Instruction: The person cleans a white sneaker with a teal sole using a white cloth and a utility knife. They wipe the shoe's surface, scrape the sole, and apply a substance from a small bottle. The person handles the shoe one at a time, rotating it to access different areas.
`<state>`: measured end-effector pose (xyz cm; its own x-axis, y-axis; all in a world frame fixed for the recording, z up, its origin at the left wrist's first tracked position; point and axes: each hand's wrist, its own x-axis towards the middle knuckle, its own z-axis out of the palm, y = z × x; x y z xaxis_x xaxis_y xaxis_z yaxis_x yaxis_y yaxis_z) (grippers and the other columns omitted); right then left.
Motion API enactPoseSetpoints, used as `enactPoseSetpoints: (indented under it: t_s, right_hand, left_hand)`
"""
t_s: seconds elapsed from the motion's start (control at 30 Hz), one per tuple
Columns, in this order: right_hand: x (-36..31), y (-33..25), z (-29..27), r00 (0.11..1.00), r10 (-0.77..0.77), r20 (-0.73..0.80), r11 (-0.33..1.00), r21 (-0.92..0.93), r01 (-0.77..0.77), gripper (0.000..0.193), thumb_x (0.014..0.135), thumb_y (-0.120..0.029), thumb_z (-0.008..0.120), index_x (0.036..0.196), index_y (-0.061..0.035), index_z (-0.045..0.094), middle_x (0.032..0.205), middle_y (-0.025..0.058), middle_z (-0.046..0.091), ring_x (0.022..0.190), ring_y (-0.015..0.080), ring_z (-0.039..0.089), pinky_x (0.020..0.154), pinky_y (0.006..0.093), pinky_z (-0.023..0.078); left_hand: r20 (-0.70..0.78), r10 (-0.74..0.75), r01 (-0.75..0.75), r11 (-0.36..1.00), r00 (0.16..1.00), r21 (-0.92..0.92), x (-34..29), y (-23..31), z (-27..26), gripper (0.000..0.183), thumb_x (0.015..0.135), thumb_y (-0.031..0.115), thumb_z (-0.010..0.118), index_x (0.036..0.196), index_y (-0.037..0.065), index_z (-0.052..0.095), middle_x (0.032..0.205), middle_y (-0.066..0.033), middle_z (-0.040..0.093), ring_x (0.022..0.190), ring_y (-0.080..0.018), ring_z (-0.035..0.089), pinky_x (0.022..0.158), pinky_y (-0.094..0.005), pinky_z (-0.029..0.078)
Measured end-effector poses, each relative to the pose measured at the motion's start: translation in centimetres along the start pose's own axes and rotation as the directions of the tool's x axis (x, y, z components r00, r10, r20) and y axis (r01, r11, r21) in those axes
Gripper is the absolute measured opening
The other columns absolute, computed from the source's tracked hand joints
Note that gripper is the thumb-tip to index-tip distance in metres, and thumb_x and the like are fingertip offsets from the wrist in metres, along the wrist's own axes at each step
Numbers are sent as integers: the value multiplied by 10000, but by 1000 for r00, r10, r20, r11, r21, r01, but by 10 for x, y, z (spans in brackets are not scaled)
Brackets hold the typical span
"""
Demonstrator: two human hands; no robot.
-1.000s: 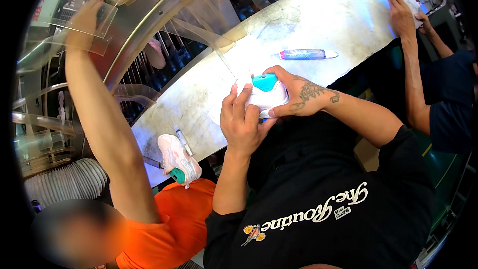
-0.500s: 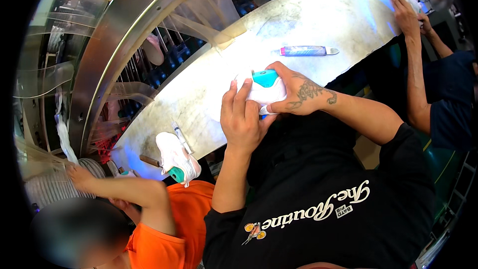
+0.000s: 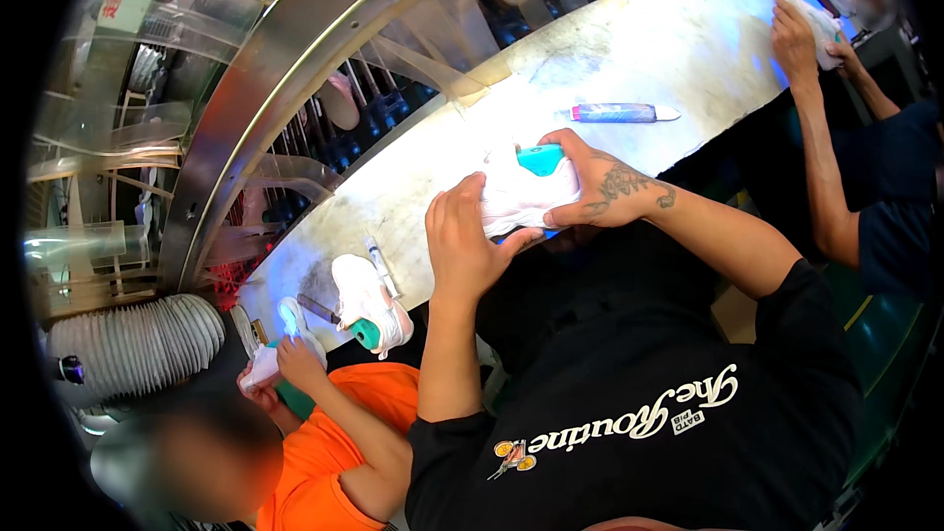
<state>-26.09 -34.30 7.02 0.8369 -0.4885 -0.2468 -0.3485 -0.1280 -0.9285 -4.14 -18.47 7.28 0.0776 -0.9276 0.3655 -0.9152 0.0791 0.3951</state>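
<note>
Head view: both hands hold a white shoe at the surface's near edge, left hand and right hand with fingers closed around it. Probably inspecting it; turning it would need a regrip. Its sole is hidden.

Pen-like tube on worn workbench

shoe: white matt cloth, glossy teal plastic heel
worktable: pale, worn, scuffed
far left frame: brushed shiny metal
</note>
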Motion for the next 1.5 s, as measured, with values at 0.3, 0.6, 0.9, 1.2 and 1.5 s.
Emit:
enactPoseSetpoints:
  t_s: [0.3, 0.6, 0.9, 1.2, 1.5]
  right_hand:
    - [3, 0, 17, 989, 14, -149, 998, -53, -22, 1088, 800, -442, 956, 1569, 13, 335, 1371, 333, 641, 1310, 456, 661, 1107, 497, 528]
    - [5, 4, 53, 915, -140, -378, 980, -182, 75, 1094, 786, -437, 953, 1563, 45, 352, 1488, 318, 502, 1381, 464, 566, 1169, 499, 482]
    - [-10, -11, 12, 904, -343, -256, 927, -247, 282, 1040, 824, -458, 937, 1589, -2, 400, 1347, 245, 579, 1260, 389, 605, 1125, 472, 495]
    - [-17, -8, 1, 816, -577, 44, 817, 46, 575, 946, 1100, -718, 420, 1768, -76, 231, 1822, 292, 75, 1673, 507, 168, 1326, 598, 240]
    - [-22, -17, 11, 899, -437, 24, 885, 187, 425, 990, 938, -524, 678, 1724, -99, 252, 1755, 301, 216, 1632, 504, 260, 1319, 578, 262]
  left_hand:
    - [-15, -8, 8, 1000, 1000, -21, -4, -2, 4, 990, 636, 380, 1044, 1425, -11, 592, 1300, -222, 719, 1176, -420, 669, 1076, -524, 466]
    - [-39, -82, 82, 997, 996, -4, -13, 5, 11, 906, 658, 172, 1015, 1434, -25, 591, 1342, -232, 707, 1192, -429, 660, 1084, -518, 467]
    - [-98, -80, 71, 993, 992, -91, -9, 1, 19, 1145, 750, 174, 991, 1667, 18, 323, 1408, -264, 619, 1258, -428, 654, 1113, -521, 514]
    - [117, 69, 82, 383, 991, -920, -6, 46, 34, 1492, 859, 481, 913, 1740, 120, -236, 1751, -323, 229, 1598, -431, 368, 1259, -553, 376]
    - [282, -211, 307, 97, 936, -947, -8, 63, 29, 1336, 800, 663, 768, 1764, 122, 17, 1658, -263, 353, 1527, -392, 444, 1253, -532, 400]
